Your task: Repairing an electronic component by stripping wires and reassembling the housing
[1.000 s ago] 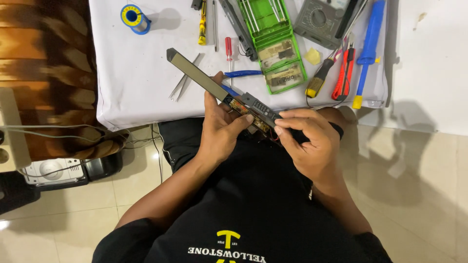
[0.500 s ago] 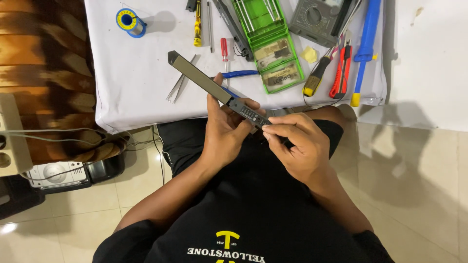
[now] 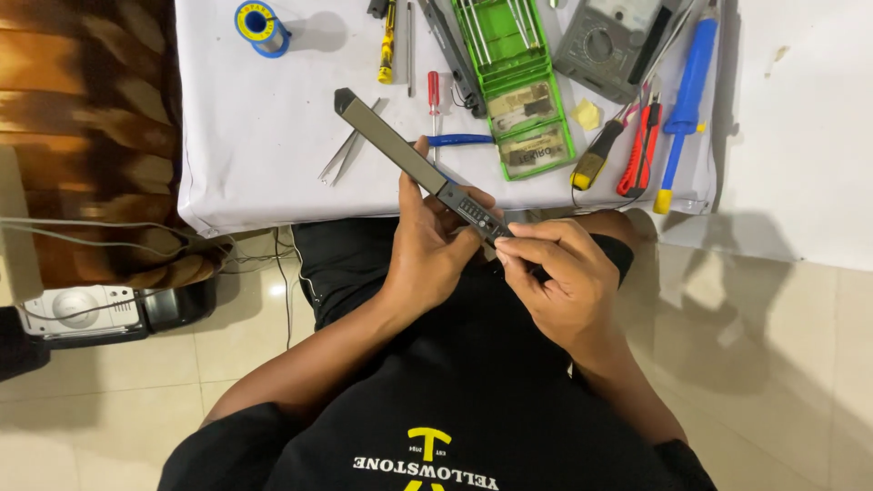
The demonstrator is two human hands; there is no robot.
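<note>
Both hands, left (image 3: 435, 244) and right (image 3: 559, 282), are kept clamped on the slim grey remote (image 3: 414, 164), now raised slightly nearer the white surface (image 3: 264, 136).

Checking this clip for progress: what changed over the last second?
Little. The right hand slid slightly back along the remote toward its near end, fingertips now just past the buttons. The left hand keeps its grip under the remote, which still points up-left over the table. The tools there, tweezers and green case included, stayed put.
</note>
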